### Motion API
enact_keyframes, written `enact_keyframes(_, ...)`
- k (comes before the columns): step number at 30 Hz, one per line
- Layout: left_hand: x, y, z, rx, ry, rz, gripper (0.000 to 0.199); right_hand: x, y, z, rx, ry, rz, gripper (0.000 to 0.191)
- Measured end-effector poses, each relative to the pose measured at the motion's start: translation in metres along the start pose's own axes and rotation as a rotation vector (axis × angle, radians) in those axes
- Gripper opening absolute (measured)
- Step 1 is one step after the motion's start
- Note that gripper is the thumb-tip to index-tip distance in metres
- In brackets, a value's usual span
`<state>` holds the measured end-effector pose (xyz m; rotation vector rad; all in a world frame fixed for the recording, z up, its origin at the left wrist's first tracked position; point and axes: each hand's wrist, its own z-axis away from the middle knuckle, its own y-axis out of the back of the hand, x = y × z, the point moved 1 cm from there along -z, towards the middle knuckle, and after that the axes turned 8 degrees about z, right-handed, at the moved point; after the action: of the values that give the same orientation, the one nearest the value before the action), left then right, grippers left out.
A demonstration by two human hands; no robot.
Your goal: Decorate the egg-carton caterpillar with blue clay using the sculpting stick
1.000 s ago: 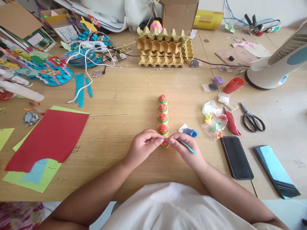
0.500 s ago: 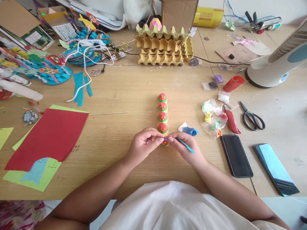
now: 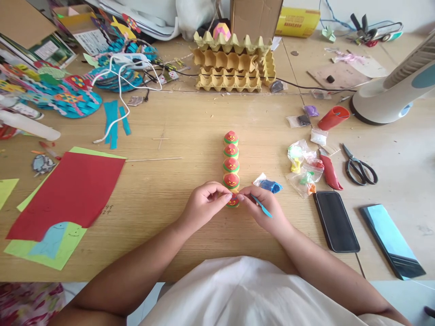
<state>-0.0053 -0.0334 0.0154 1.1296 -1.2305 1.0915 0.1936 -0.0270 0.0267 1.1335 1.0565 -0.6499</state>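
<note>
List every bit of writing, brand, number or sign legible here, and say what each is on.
None reads with certainty.
Yellow roll: red print, too blurred.
Green box: white label, too blurred.
Open box: white label with fine print, too small.
Table, beside the red paper: small dark handwriting, too unclear to quote.

Faint handwritten "24" on the table, blurred red print on the yellow roll

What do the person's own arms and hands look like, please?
Both the left hand and the right hand are bare, with no gloves and no rings that I can see. The wrists show no watch or bracelet, and the forearms are uncovered. The top is plain and whitish.
</note>
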Motion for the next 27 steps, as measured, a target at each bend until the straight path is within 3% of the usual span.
enact_keyframes(6, 0.0040, -0.0004, 0.0002, 0.016, -0.058, -0.096, 0.010, 0.0032, -0.0018, 0.0016, 0.029, 0.167, 0.186, 0.019)
enact_keyframes(14, 0.0062, 0.0000, -0.0003, 0.023, -0.054, -0.132, 0.011, 0.0038, -0.0052, -0.0016, 0.030, 0.017, 0.042, 0.016)
enact_keyframes(27, 0.0051, 0.0016, -0.0010, 0.019, -0.013, -0.163, 0.007, 0.0022, -0.0058, -0.0049, 0.002, -0.047, -0.027, 0.019)
